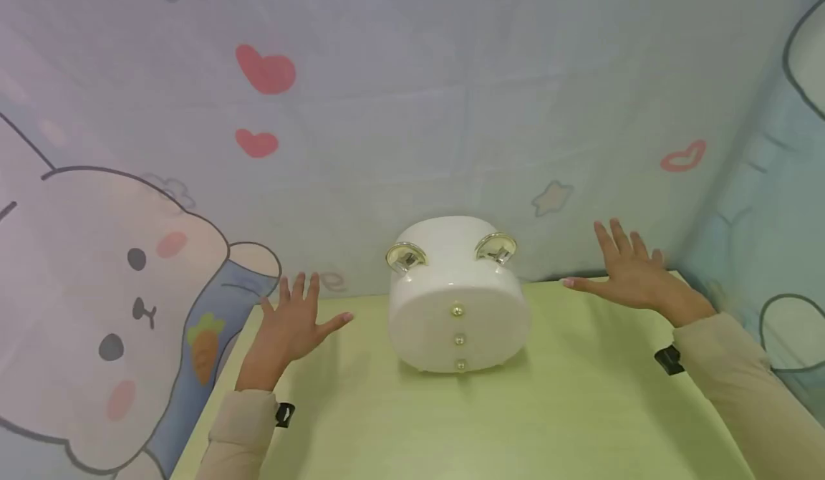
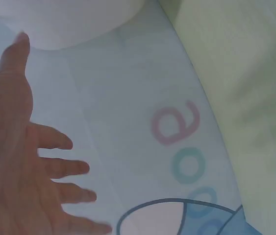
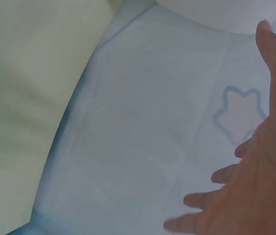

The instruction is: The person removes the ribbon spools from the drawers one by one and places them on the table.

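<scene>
A glossy white rounded box [image 1: 459, 329] stands on the table in the middle of the head view. Three small gold knobs run down its front, and two gold-rimmed, ear-like pieces [image 1: 496, 248] sit on its top. To its left, my left hand [image 1: 293, 326] is spread with fingers straight, holding nothing. On the other side, my right hand [image 1: 634, 279] is likewise spread, apart from the box. Both wrist views show the splayed fingers and a part of the white box [image 2: 79, 19] at the top edge.
The pale green table [image 1: 451, 430] ends at a back edge just behind the box. A printed cloth [image 1: 412, 93] with hearts, stars and a cartoon rabbit hangs behind and at both sides. Black straps show at both sleeves.
</scene>
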The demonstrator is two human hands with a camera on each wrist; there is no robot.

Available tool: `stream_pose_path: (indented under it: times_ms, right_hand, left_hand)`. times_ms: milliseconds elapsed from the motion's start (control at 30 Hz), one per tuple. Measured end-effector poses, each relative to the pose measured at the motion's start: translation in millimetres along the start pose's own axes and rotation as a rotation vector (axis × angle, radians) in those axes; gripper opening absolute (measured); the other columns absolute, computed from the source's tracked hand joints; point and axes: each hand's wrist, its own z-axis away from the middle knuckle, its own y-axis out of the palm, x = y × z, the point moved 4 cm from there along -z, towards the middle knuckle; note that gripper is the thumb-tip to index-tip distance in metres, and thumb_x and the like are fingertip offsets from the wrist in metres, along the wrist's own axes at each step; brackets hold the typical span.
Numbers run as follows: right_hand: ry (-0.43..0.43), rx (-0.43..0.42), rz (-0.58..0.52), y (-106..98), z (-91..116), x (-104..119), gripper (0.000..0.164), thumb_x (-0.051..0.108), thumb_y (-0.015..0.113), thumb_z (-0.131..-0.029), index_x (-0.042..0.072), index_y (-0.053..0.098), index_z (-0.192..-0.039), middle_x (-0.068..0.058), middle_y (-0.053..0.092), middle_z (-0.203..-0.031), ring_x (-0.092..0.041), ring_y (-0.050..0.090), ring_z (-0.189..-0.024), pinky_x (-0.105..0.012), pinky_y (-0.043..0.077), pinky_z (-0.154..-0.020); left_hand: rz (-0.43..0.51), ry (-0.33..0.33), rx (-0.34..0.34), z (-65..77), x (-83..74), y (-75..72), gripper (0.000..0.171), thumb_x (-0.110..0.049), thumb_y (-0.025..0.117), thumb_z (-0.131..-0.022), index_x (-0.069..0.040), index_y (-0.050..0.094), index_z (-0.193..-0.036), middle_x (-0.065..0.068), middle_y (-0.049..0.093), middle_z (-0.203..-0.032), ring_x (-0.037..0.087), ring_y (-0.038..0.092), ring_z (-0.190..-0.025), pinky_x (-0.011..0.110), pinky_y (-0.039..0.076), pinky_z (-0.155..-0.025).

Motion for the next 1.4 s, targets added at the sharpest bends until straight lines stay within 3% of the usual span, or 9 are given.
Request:
stream_pose_path:
  times_ms: [67,167,267,400,500,667,900,1200,1400]
  right_hand:
    - [-0.035,-0.017,-0.028,-3,2,5,0.128,0.077,0.058,-0.091,0.003,-0.015,-0.166,-0.034,-0.008,-0.172,-0.066,0.008,-0.153,-0.083,0.016,-0.116]
    - [-0.116,-0.071,-0.068,-9,6,14,0.117,0.066,0.064,-0.095,-0.004,0.004,-0.166,-0.035,0.018,-0.170,-0.056,0.038,-0.148,-0.072,0.038,-0.114]
    - [-0.193,-0.151,-0.064,-16,12,25,0.088,0.050,0.069,-0.098,-0.007,0.037,-0.157,-0.031,0.052,-0.153,-0.046,0.066,-0.125,-0.062,0.054,-0.100]
    - [-0.275,-0.241,-0.067,-23,21,43,0.053,0.033,0.072,-0.099,-0.004,0.064,-0.136,-0.024,0.072,-0.129,-0.034,0.076,-0.103,-0.055,0.060,-0.087]
    - [-0.311,-0.281,-0.073,-25,26,55,0.042,0.030,0.072,-0.099,0.000,0.071,-0.128,-0.019,0.076,-0.123,-0.028,0.077,-0.097,-0.051,0.061,-0.084]
    - [-0.357,-0.325,-0.078,-31,29,77,0.034,0.030,0.071,-0.100,0.005,0.075,-0.122,-0.012,0.079,-0.117,-0.024,0.077,-0.094,-0.048,0.061,-0.085]
    - [-0.384,-0.321,-0.077,-40,31,100,0.034,0.031,0.070,-0.101,0.006,0.074,-0.125,-0.011,0.078,-0.121,-0.028,0.075,-0.104,-0.051,0.061,-0.088]
    - [-0.380,-0.309,-0.054,-49,28,124,0.043,0.031,0.068,-0.102,0.001,0.069,-0.133,-0.019,0.074,-0.129,-0.039,0.069,-0.122,-0.057,0.054,-0.104]
    - [-0.421,-0.286,-0.084,-51,22,139,0.052,0.028,0.066,-0.104,-0.002,0.058,-0.145,-0.024,0.061,-0.148,-0.042,0.070,-0.121,-0.057,0.055,-0.104]
  left_hand:
    - [0.013,0.040,-0.062,4.1,-5.9,-4.1,0.102,-0.074,0.050,-0.098,0.001,0.028,-0.163,0.035,0.033,-0.164,0.061,0.031,-0.150,0.080,0.036,-0.110]
    - [0.041,0.088,-0.158,12.1,-16.4,-10.2,0.089,-0.066,0.055,-0.100,-0.001,0.038,-0.159,0.031,0.049,-0.152,0.055,0.050,-0.138,0.067,0.052,-0.100]
    - [0.080,0.141,-0.253,20.7,-29.0,-17.0,0.073,-0.056,0.061,-0.101,-0.004,0.050,-0.152,0.025,0.059,-0.139,0.045,0.062,-0.121,0.059,0.059,-0.087]
    - [0.166,0.264,-0.358,33.7,-49.2,-22.9,0.039,-0.033,0.072,-0.100,-0.004,0.065,-0.125,0.016,0.066,-0.118,0.029,0.069,-0.092,0.043,0.060,-0.074]
    - [0.190,0.372,-0.441,45.3,-64.3,-23.3,0.020,-0.021,0.079,-0.094,-0.008,0.068,-0.106,0.006,0.066,-0.101,0.020,0.068,-0.078,0.032,0.058,-0.067]
    - [0.142,0.514,-0.548,62.2,-90.2,-23.4,0.015,-0.011,0.082,-0.088,-0.014,0.070,-0.096,-0.002,0.066,-0.091,0.011,0.063,-0.070,0.021,0.051,-0.058]
    - [0.116,0.668,-0.540,75.6,-126.0,-20.9,0.014,-0.012,0.081,-0.089,-0.017,0.069,-0.095,-0.004,0.067,-0.091,0.007,0.061,-0.074,0.019,0.048,-0.058]
    - [0.028,0.762,-0.586,76.0,-157.9,-31.4,0.016,-0.012,0.084,-0.086,-0.016,0.071,-0.095,-0.004,0.066,-0.092,0.011,0.063,-0.079,0.022,0.052,-0.062]
    - [0.004,0.804,-0.528,72.6,-170.2,-28.0,0.019,-0.021,0.083,-0.088,-0.018,0.071,-0.102,-0.006,0.065,-0.095,0.010,0.063,-0.083,0.022,0.054,-0.064]
